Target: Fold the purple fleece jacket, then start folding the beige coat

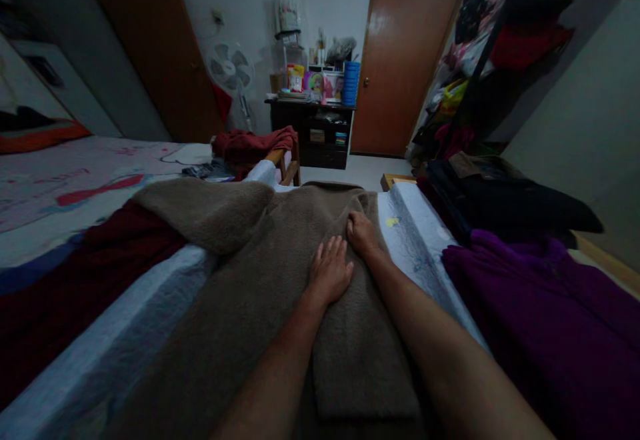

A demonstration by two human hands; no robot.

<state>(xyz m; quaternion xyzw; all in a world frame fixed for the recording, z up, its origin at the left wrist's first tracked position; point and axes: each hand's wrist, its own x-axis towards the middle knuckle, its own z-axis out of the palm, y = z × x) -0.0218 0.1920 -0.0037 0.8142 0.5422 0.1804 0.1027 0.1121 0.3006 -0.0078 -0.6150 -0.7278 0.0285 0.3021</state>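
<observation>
A fuzzy brown coat [260, 280] lies spread out before me over a pale blue covered surface [155, 307]. One of its sleeves stretches out to the left, across a dark red cloth. The other sleeve [363, 373] is folded in over the body and points toward me. My left hand [330, 270] rests flat on the coat with its fingers stretched out. Just right of it and farther away, my right hand [361, 232] has its fingers curled closed on the coat's fabric near the shoulder.
On the right lie a folded purple garment [545, 313] and a stack of dark clothes [500, 193]. A bed with a printed sheet [100, 167] is at the left. Beyond are a red cloth [255, 141], a black cabinet [310, 133], a fan [231, 67] and a wooden door [405, 53].
</observation>
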